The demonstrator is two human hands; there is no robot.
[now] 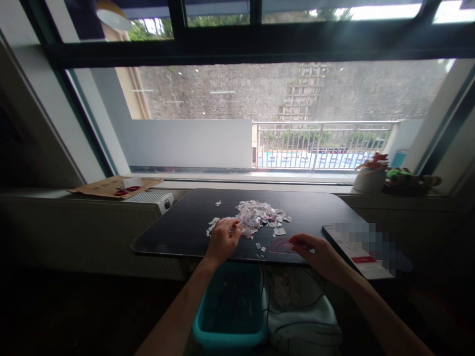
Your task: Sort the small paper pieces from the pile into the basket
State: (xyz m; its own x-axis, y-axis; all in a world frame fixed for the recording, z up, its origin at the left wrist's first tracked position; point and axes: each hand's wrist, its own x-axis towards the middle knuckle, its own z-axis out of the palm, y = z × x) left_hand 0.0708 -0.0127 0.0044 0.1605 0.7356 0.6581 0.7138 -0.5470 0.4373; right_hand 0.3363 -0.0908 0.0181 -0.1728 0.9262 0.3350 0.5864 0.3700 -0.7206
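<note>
A heap of small torn paper pieces (260, 213) lies on the dark tabletop (170, 227). My left hand (223, 239) rests at the near left edge of this heap, its fingers loosely bent and apart, with nothing visible held in them. To the right, my right hand (312, 251) pinches the right end of a transparent pink protractor (279, 246), which lies flat or nearly flat close to the table's front edge. A few loose paper bits (261, 247) are scattered left of the protractor.
A box or booklet (352, 247) sits at the table's right side. Below the front edge stand a teal bin (230, 338) and a pale bag or container (304, 331). On the sill are brown paper (100, 185) with red-handled scissors (128, 190) and a white pot (369, 179).
</note>
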